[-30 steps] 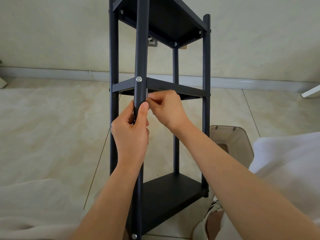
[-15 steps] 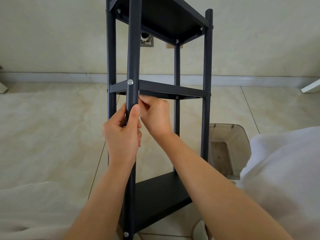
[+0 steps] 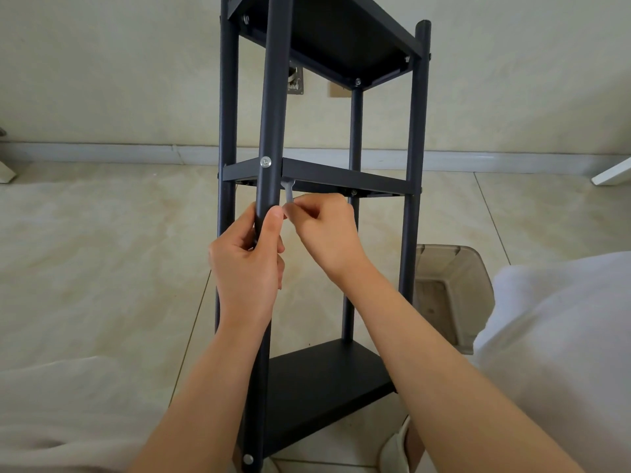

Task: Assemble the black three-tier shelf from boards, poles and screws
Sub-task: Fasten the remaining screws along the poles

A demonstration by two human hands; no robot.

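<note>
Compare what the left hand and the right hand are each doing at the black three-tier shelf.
The left hand wraps round the near black front pole, while the right hand pinches a small silver wrench. The left hand sits lower on the pole; the right hand reaches up, its wrench meeting the underside of the black middle shelf board. Both are bare and work just below that board.

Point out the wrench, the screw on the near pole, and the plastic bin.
wrench [image 3: 289, 192], head view, on its shaft below the middle shelf.
screw [image 3: 265, 161], head view, on its silver head.
bin [image 3: 475, 268], head view, on its right wall.
</note>
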